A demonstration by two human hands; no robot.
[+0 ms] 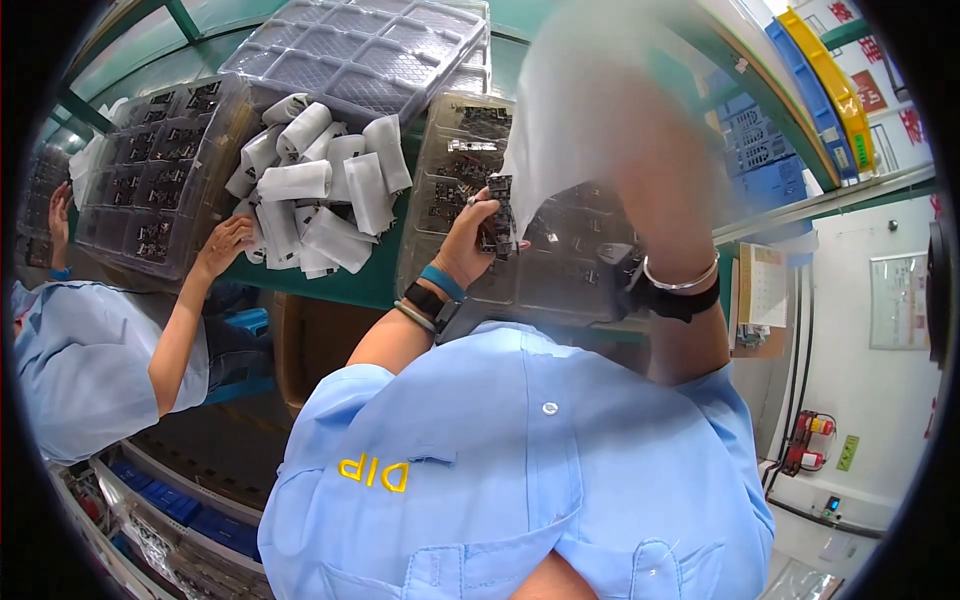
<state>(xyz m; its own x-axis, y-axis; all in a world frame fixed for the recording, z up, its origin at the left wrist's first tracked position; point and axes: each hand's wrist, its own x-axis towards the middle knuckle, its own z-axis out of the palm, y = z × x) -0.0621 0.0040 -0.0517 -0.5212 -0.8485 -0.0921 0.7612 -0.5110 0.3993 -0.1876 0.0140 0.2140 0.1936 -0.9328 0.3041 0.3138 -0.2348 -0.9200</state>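
My left hand (466, 243) grips a small stack of dark circuit boards (498, 218) above a clear plastic compartment tray (540, 285). More dark boards lie in the tray's compartments. My right hand (655, 130) is raised close to the camera, smeared by motion. A thin white sheet (550, 125) hangs from it, partly over the tray's far side. The right fingers themselves are too blurred to make out. Left of the tray lies a heap of white-wrapped bundles (300, 183).
Stacked clear trays (350, 55) stand at the back. At left, a co-worker's hand (232, 240) touches the heap beside another filled tray (165, 180). Blue and yellow bins (820, 85) are at upper right. The green bench (335, 285) edges a carton (300, 345) below.
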